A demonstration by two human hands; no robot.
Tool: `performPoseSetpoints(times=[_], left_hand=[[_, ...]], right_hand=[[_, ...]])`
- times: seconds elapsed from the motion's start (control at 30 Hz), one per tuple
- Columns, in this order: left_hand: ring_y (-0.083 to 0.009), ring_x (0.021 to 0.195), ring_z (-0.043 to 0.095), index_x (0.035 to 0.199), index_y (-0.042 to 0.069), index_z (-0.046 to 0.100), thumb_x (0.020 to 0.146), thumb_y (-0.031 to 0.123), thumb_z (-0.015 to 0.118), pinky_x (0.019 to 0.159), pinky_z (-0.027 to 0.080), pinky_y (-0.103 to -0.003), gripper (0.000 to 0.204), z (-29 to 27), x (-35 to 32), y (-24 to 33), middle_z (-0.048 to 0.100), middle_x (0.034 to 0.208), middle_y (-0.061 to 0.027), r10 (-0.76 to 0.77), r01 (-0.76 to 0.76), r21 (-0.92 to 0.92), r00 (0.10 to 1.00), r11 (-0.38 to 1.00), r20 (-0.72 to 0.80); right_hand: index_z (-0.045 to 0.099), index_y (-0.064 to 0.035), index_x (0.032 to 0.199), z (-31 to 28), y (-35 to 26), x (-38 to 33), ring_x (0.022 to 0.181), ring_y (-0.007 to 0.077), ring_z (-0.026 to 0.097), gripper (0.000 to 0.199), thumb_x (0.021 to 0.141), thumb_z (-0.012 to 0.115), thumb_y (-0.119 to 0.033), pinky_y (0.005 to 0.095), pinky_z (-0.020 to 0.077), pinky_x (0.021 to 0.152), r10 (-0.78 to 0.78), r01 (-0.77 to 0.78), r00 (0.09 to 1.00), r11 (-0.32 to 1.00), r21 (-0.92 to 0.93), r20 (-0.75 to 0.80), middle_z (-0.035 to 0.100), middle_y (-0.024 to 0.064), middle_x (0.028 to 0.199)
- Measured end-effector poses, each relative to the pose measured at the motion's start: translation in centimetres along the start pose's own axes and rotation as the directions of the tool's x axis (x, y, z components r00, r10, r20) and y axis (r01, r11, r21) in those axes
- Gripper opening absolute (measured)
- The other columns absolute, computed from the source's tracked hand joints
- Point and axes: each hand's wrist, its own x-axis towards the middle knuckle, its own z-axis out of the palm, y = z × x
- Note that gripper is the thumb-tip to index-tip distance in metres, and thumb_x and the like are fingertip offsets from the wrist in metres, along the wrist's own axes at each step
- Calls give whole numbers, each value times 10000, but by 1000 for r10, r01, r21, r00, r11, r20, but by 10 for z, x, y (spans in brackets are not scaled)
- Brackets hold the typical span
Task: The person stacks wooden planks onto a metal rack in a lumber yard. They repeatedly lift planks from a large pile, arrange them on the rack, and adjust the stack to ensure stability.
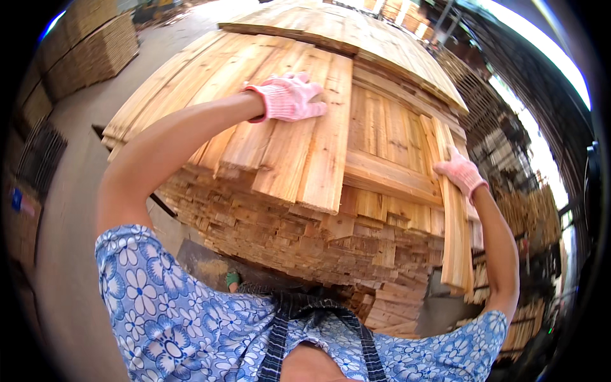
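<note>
Pink knitted gloves cover both of my hands. My left hand lies flat with its fingers apart on a row of pale wooden planks set side by side on top of the stack. Over to the right, my right hand grips a narrow wooden board by its side, the fingers bent over its upper face. That board points toward me, and its near end sticks out past the stack. Between my hands, a lower layer of boards shows, with a crosswise wooden strip lying on it.
Below the planks, the large lumber stack shows many uneven board ends. Another layer of planks lies higher at the back. Bundled lumber stands across the concrete floor at left, and more wood piles line the right side.
</note>
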Motion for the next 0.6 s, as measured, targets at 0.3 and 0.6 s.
performPoseSetpoints(times=[0.3,0.6], left_hand=[[-143,696,590,1489,-21,318,955,409,676,593,529,-273,773,-42,-23,120,592,905,-103,-107,97,-959,992,268,71],[-254,798,631,1560,141,288,803,294,816,554,617,-356,935,-51,-103,48,506,1225,-219,-404,-329,-930,883,-166,-241]], right_hand=[[398,-1,1504,-38,-168,4,998,185,648,666,912,660,-158,303,564,891,-543,226,840,328,917,-13,620,160,1200],[553,-69,1388,-48,-283,19,846,183,611,660,930,661,-531,322,541,775,-801,244,598,171,955,-9,633,114,1039]])
